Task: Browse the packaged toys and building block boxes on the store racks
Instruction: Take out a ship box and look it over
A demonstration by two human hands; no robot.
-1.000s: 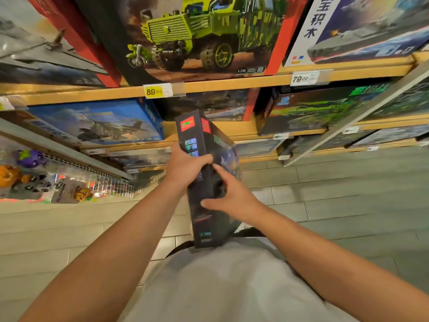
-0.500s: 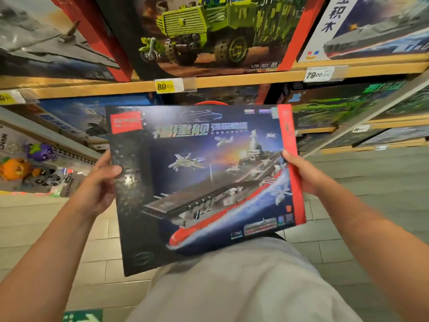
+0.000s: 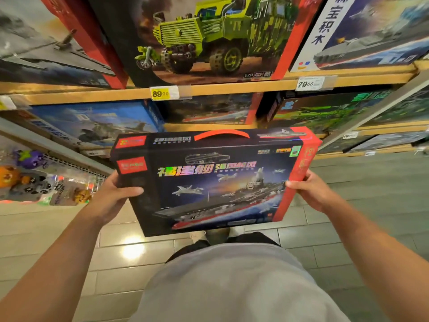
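Two hands are clamping an aircraft-carrier block box (image 3: pixel 216 182) before the store racks (image 3: pixel 232 88): left hand (image 3: pixel 113 196) gripping its left edge, right hand (image 3: pixel 311 191) its right.

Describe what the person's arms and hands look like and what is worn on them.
Both forearms are bare up to the frame edge, with no sleeve in view. The left hand and right hand wear no gloves, and no watch, bracelet or ring shows. A light grey shirt covers the torso.

Single head camera, wide-angle, looks forward and down: racks (image 3: pixel 218 89) fill top, close; floor (image 3: pixel 371 194) and person's own torso at bottom.
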